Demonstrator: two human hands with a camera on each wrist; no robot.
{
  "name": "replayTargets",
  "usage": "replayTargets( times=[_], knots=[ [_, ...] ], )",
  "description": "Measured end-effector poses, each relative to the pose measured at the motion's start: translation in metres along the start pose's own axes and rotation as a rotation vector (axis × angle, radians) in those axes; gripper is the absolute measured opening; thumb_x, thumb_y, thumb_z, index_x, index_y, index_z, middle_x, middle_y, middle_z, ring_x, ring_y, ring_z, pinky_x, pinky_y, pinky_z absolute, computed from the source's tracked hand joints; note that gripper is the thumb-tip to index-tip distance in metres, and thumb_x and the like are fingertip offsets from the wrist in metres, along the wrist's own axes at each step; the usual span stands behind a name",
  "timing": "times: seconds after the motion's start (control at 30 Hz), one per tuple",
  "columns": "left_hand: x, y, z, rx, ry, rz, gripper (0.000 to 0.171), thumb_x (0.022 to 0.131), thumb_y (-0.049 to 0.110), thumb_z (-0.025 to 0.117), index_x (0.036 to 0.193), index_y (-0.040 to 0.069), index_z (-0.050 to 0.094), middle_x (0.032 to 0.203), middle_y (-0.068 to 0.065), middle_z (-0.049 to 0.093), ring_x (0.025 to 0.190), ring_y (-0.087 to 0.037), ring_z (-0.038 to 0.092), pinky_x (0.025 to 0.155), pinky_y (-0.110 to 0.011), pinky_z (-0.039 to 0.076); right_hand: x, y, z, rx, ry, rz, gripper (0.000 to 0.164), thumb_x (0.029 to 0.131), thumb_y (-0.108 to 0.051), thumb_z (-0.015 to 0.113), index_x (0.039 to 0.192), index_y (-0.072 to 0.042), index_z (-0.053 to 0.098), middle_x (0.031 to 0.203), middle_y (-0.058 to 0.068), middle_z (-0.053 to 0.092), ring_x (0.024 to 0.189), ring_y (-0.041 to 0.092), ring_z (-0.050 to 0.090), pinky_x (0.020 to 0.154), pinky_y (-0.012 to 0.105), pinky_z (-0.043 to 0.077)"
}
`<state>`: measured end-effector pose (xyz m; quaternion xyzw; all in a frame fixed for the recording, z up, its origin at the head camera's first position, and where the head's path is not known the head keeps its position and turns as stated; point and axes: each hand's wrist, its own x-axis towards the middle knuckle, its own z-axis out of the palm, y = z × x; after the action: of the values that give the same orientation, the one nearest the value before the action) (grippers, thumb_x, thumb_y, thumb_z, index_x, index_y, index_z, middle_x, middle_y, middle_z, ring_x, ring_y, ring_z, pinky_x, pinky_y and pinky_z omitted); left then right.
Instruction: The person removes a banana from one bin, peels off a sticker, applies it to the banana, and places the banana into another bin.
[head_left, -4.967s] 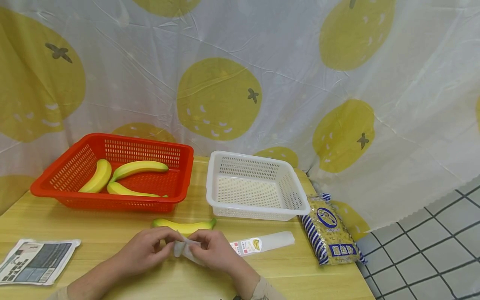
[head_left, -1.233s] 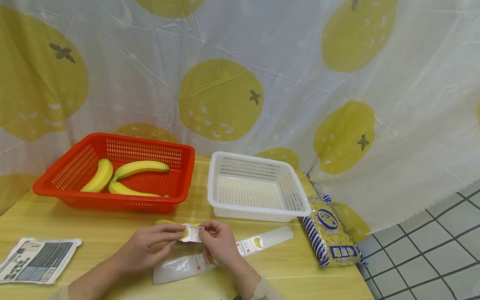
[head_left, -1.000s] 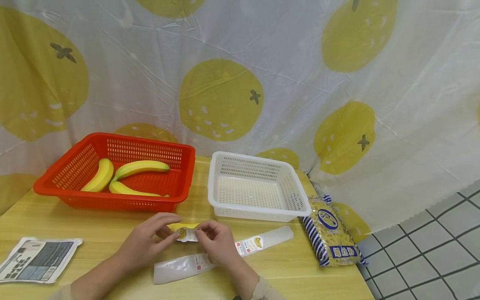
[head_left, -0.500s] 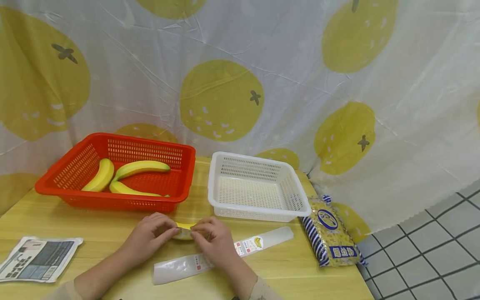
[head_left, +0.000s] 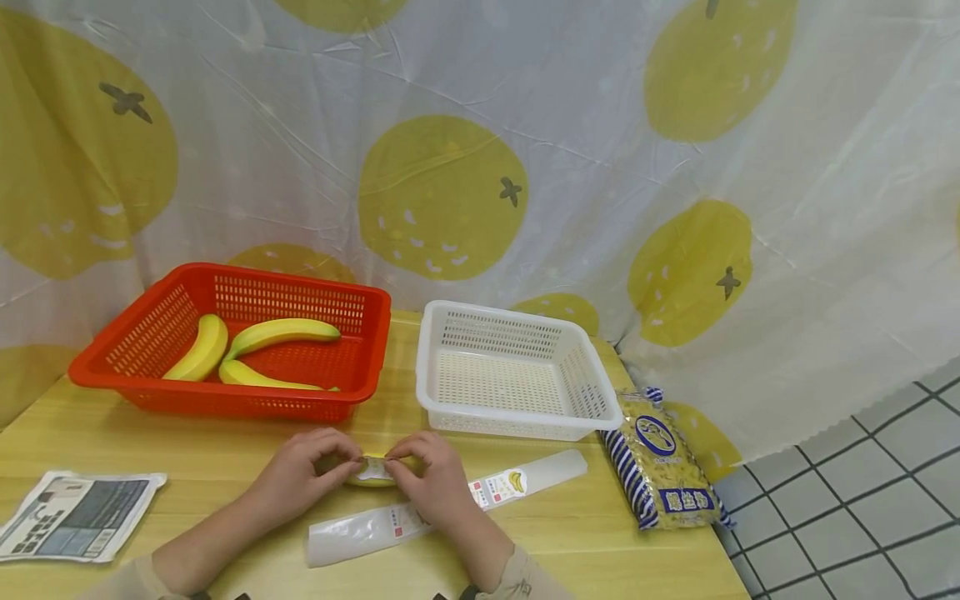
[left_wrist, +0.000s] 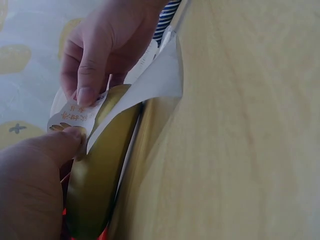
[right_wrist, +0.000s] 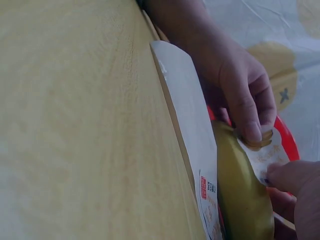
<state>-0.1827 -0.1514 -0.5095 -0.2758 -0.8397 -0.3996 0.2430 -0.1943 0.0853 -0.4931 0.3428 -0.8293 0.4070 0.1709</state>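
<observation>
Both hands pinch opposite ends of a small white banana-print sticker (head_left: 372, 471) at the middle of the table. The left hand (head_left: 303, 477) has its left end between thumb and fingers; the right hand (head_left: 432, 477) has the right end. Directly beneath lies a yellow banana (left_wrist: 102, 185), mostly hidden by the hands in the head view. In the left wrist view the sticker lies along the banana's side; whether its whole surface touches cannot be told. Nearer the person, a translucent backing strip (head_left: 352, 536) with another banana sticker (head_left: 498, 487) on it passes under the right wrist.
A red basket (head_left: 232, 407) with three bananas stands at the back left. Right of it is a white basket (head_left: 510, 421). A yellow pasta-like bag (head_left: 663, 467) lies by the right table edge, and a flat printed packet (head_left: 78, 517) at the left.
Earlier the hands worked at the bent strip; then the sticker was off it and the strip lay flat on the table. The hands have since brought the sticker onto the banana, the left hand regripping its end.
</observation>
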Motion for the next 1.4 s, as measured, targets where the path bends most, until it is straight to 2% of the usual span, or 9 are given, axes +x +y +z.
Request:
replayTargets(
  times=[0.2,0.4,0.6,0.8,0.9,1.03,1.13,1.23,1.4],
  knots=[
    [0.0,0.004,-0.001,0.009,0.01,0.001,0.036,0.074,0.01,0.092,0.091,0.034,0.071,0.094,0.024,0.07,0.089,-0.001,0.066,0.082,-0.027,0.045,-0.001,0.0,0.003,-0.022,-0.006,0.018,0.008,0.087,-0.013,0.082,0.092,-0.016,0.076,0.098,-0.007,0.073,0.098,0.007,0.066,0.09,0.022,0.052],
    [0.001,0.009,0.003,0.05,0.02,-0.037,0.036,0.069,0.017,0.095,0.088,0.031,0.068,0.088,0.024,0.064,0.083,0.002,0.06,0.08,-0.033,0.046,-0.001,0.001,0.005,-0.05,-0.002,0.006,0.014,0.084,-0.013,0.084,0.093,-0.015,0.073,0.098,-0.007,0.071,0.097,0.006,0.064,0.087,0.02,0.052],
    [0.003,0.01,0.007,0.071,0.02,-0.062,0.038,0.066,0.019,0.097,0.086,0.028,0.066,0.086,0.023,0.061,0.081,0.002,0.055,0.079,-0.035,0.042,-0.001,0.0,0.005,-0.084,-0.021,0.039,0.026,0.082,-0.017,0.086,0.104,-0.014,0.072,0.103,-0.005,0.07,0.1,0.007,0.063,0.09,0.021,0.052],
    [0.002,0.01,0.007,0.059,-0.005,-0.119,0.044,0.072,0.021,0.095,0.106,0.023,0.067,0.092,0.022,0.066,0.087,-0.001,0.062,0.086,-0.041,0.04,-0.002,-0.003,0.004,-0.04,-0.023,0.06,0.038,0.084,-0.014,0.085,0.113,-0.008,0.062,0.105,-0.002,0.068,0.101,0.009,0.064,0.094,0.026,0.053],
    [0.001,0.009,0.005,0.016,-0.001,-0.063,0.047,0.073,0.011,0.093,0.109,0.02,0.064,0.093,0.02,0.067,0.087,-0.002,0.065,0.087,-0.038,0.047,-0.002,-0.003,0.004,-0.029,-0.019,0.013,0.039,0.084,-0.011,0.084,0.113,-0.009,0.058,0.105,-0.001,0.068,0.101,0.011,0.065,0.095,0.027,0.053],
    [0.0,0.007,0.002,0.007,-0.007,0.097,0.041,0.074,0.004,0.09,0.095,0.025,0.063,0.093,0.021,0.067,0.085,0.002,0.062,0.079,-0.034,0.053,-0.002,-0.001,0.003,-0.027,-0.012,-0.085,0.031,0.084,-0.004,0.081,0.105,-0.011,0.06,0.101,-0.001,0.069,0.099,0.012,0.066,0.094,0.025,0.053],
    [0.0,0.006,0.001,0.02,-0.01,0.178,0.037,0.074,0.007,0.089,0.092,0.029,0.066,0.097,0.023,0.069,0.087,0.003,0.061,0.08,-0.034,0.05,-0.001,0.001,0.003,-0.063,0.007,-0.194,0.024,0.082,0.0,0.08,0.093,-0.014,0.064,0.097,-0.003,0.07,0.095,0.011,0.065,0.091,0.021,0.051],
    [0.001,0.006,0.001,0.02,0.002,0.224,0.036,0.072,0.008,0.09,0.093,0.029,0.071,0.1,0.019,0.071,0.091,-0.002,0.063,0.082,-0.033,0.049,0.0,0.002,0.003,-0.11,0.022,-0.282,0.021,0.082,0.0,0.08,0.087,-0.016,0.068,0.095,-0.006,0.071,0.094,0.01,0.065,0.09,0.017,0.048],
    [0.001,0.006,0.001,0.005,0.029,0.246,0.036,0.068,0.006,0.093,0.092,0.027,0.076,0.099,0.014,0.072,0.091,-0.009,0.065,0.086,-0.019,0.047,0.0,0.002,0.001,-0.13,0.004,-0.292,0.005,0.089,-0.009,0.078,0.09,-0.013,0.075,0.097,-0.005,0.071,0.096,0.01,0.065,0.092,0.014,0.046]
  ],
)
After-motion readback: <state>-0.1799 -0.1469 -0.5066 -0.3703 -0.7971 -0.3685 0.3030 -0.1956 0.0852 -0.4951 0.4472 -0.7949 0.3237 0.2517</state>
